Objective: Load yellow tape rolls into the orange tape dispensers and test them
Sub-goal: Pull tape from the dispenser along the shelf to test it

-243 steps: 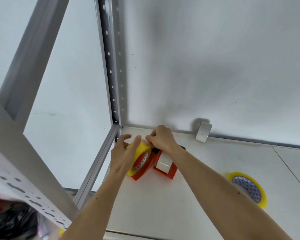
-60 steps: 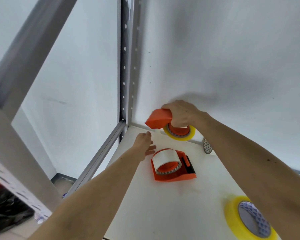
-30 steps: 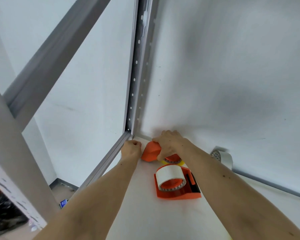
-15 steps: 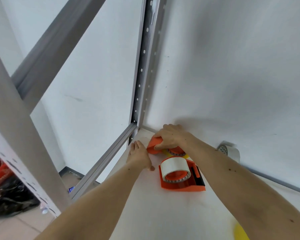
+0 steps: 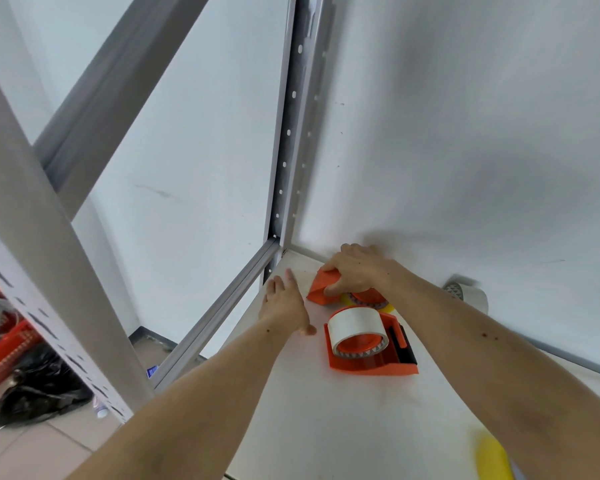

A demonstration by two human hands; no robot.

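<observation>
A blurry yellow tape roll (image 5: 492,459) sits at five o'clock on the white shelf (image 5: 326,427), then an orange dispenser (image 5: 371,365) with a white roll (image 5: 354,323), the flat open left hand (image 5: 286,303) at its ten o'clock, and farthest the right hand (image 5: 355,270) gripping the yellow-loaded dispenser (image 5: 323,292).

Glossy orange plastic dispenser (image 5: 368,363); matt white shelf (image 5: 326,410); grey metal upright (image 5: 291,133).

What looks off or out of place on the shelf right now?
One mismatch: the near orange dispenser carries a white tape roll, not yellow. The right hand presses the far dispenser, which holds a yellow roll, onto the shelf. Nothing looks spilled or broken.
</observation>
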